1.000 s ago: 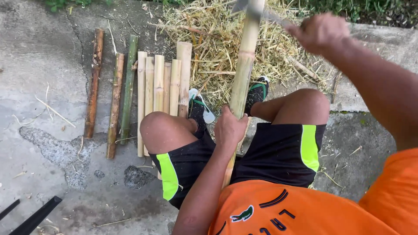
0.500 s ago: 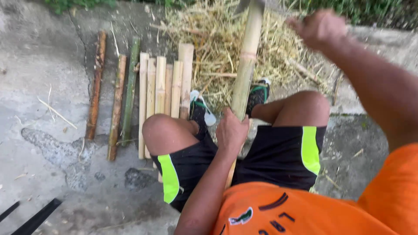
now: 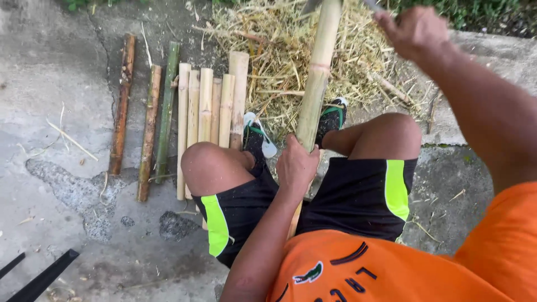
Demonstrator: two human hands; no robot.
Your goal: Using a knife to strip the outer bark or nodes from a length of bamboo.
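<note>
Gray ground [image 3: 61, 112] lies below; a straw pile [image 3: 268, 50] sits by the feet; a row of cut sticks [image 3: 210, 106] lies to the left; a long bamboo pole [image 3: 319, 72] stands between the knees; the left hand [image 3: 295, 166] grips it low; the right hand [image 3: 414, 31] is closed around a blade [image 3: 310, 5] at the pole's top.

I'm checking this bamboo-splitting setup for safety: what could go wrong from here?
1. The left hand grips the upright pale bamboo pole below the metal blade at its top; a slip or a sudden split could carry the blade toward that hand.
2. The raised right hand works above bare knees and the sandalled feet, which a glancing blade might reach.
</note>
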